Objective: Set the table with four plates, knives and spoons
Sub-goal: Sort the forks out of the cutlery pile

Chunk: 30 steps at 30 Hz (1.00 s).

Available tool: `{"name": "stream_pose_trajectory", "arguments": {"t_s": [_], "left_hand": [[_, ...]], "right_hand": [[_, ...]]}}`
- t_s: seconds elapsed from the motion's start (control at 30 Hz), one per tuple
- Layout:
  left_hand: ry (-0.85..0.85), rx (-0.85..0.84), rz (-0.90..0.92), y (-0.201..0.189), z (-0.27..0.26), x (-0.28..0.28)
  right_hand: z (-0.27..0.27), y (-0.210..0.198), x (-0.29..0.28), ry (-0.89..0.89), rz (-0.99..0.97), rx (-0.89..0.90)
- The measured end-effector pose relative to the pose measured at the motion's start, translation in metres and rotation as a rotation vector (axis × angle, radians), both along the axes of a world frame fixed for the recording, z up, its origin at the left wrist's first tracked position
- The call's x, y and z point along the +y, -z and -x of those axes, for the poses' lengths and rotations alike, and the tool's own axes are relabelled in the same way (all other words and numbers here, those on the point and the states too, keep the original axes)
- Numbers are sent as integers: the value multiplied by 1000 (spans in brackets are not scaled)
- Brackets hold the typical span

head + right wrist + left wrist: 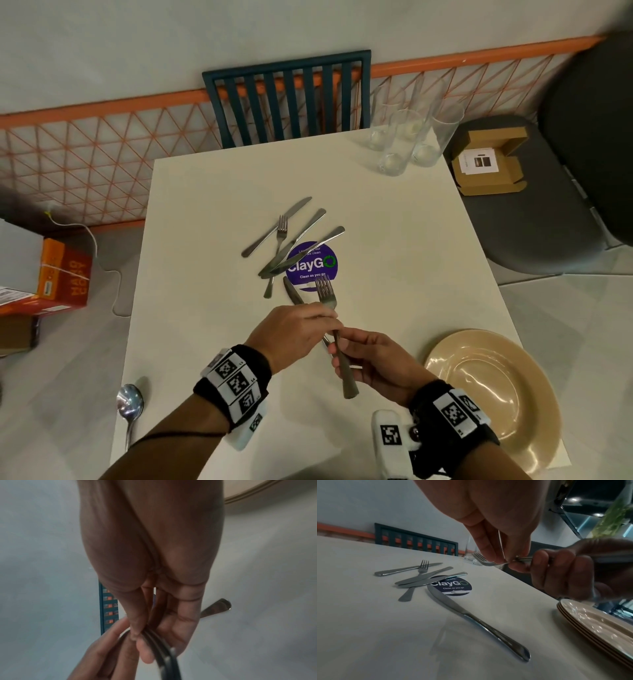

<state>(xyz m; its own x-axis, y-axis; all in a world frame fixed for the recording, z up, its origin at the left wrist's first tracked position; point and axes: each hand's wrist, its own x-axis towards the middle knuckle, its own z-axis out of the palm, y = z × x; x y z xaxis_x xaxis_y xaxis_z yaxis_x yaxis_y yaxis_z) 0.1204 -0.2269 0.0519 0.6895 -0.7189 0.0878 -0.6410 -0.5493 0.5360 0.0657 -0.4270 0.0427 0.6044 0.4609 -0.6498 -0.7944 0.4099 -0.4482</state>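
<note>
At frame centre, I pinch the steel forks (328, 297) in my left hand (291, 334) while my right hand (371, 359) curls around their handles. The stacked beige plates (493, 390) wait lower right, the steel table knives (294, 240) mid-table. I judge sorting cutlery; next, lay knives.

Both forearms reaching forward, banded wrists close together. Left hand (294, 334) palm down, fingertips pinching in a tight grip. Right hand (373, 359) just beside it, fingers curled, thumb on top. Fingertips meeting.
</note>
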Motion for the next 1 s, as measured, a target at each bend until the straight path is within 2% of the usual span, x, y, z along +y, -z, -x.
{"name": "stream_pose_trajectory", "arguments": {"t_s": [0.07, 0.17, 0.23, 0.33, 0.47, 0.67, 0.87, 1.0], "left_hand": [[-124, 25, 68, -1, -8, 3], [-486, 103, 193, 0, -33, 15], [-690, 126, 132, 5, -57, 21], [-873, 239, -57, 19, -95, 27], [-937, 316, -307, 41, -135, 24], [-1006, 358, -535, 65, -173, 19], [-1005, 383, -617, 69, -185, 14], [-1016, 436, -584, 66, -186, 19]], "right_hand": [[-3, 3, 0, 8, 2, 19], [-8, 8, -1, 1, 24, 32], [-11, 11, -2, -11, 39, 42], [-15, 17, -4, -28, 50, 62], [-21, 26, -7, -55, 91, 70], [-31, 37, -9, -91, 146, 60], [-39, 44, -7, -112, 174, 68], [-42, 46, -5, -130, 188, 62]]}}
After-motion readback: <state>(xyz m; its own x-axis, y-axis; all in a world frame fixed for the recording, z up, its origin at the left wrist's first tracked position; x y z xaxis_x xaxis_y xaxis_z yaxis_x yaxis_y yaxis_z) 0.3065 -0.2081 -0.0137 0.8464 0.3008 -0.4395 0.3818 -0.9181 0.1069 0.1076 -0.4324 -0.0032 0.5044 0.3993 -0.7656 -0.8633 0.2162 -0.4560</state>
